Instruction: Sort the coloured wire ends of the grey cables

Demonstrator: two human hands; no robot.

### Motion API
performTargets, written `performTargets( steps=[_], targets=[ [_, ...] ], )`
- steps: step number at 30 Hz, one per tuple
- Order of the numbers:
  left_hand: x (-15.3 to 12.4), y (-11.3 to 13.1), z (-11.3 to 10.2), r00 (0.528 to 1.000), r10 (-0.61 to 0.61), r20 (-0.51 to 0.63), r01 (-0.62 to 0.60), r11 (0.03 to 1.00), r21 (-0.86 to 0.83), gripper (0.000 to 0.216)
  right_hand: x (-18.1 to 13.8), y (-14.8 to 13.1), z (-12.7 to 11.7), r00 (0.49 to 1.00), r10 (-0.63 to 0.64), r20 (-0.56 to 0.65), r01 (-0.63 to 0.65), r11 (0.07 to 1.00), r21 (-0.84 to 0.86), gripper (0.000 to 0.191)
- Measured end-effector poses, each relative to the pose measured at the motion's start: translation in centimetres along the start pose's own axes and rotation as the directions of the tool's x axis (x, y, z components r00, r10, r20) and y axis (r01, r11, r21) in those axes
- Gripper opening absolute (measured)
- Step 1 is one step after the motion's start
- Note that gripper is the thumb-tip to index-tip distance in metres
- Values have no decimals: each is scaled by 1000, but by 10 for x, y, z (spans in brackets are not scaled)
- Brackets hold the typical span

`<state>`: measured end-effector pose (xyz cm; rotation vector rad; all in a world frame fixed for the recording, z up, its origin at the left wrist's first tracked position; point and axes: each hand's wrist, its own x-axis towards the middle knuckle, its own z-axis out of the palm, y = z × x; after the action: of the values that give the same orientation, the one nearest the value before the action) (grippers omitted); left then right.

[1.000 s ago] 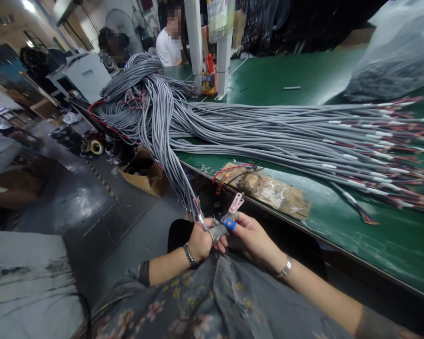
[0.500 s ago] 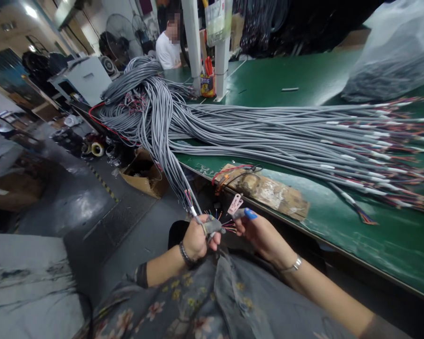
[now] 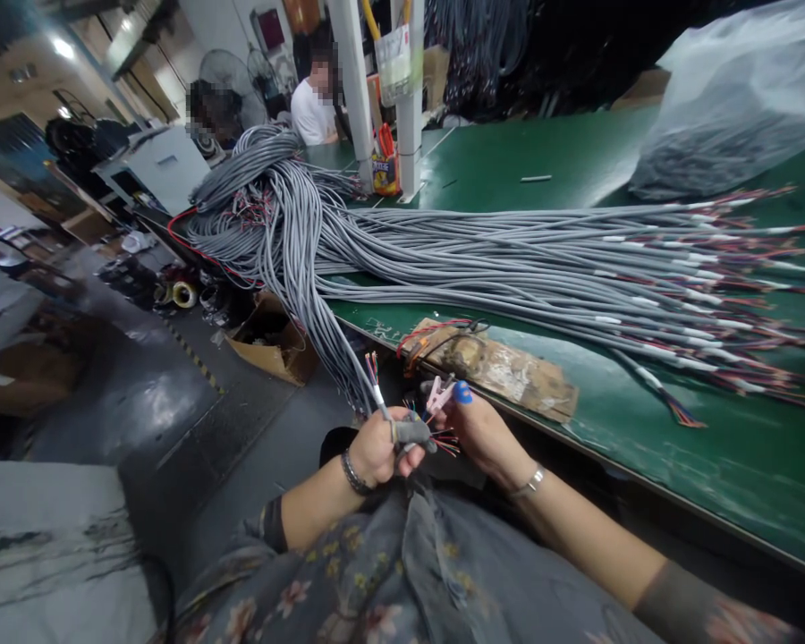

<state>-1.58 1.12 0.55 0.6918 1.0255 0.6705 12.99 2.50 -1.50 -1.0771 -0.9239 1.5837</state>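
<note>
My left hand [image 3: 374, 452] is closed around a grey cable [image 3: 380, 401], a grey cover on its thumb. Thin coloured wires [image 3: 448, 442] fan out past that thumb toward the right. A second cluster of coloured wire ends [image 3: 371, 365] sticks up just above this hand. Between the fingers of my right hand [image 3: 489, 436] is a pink clip [image 3: 436, 396], tilted up and close to the fanned wires. The right thumb wears a blue cover [image 3: 462, 392]. Where the clip's jaws touch, if anywhere, is too small to tell.
Many grey cables [image 3: 443, 246] stretch across the green table [image 3: 550, 148], stripped ends at right. A stained board [image 3: 510, 371] with red leads lies by its front edge. A cardboard box [image 3: 272, 344] stands on the floor. Behind are a plastic bag [image 3: 731, 107] and a person [image 3: 313, 107].
My right hand has come left with the pink clip, nearer the wires at my left hand. The clip now tilts more to the right. The whole view has shifted slightly.
</note>
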Motion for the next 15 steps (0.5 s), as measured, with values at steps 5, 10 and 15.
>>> performTargets(
  steps=[5,10,15],
  targets=[
    [2,-2,1,999,-17,27,17,1000,7,33,5,0,5,995,96,18,-97,963,251,51],
    [5,-5,0,1000,-21,15,20,1000,21,31,4,0,7,995,100,17,-100,945,310,50],
    [-5,-7,2,1000,9,-15,-9,999,43,35,0,-1,6,979,176,107,-203,912,357,48]
  ],
)
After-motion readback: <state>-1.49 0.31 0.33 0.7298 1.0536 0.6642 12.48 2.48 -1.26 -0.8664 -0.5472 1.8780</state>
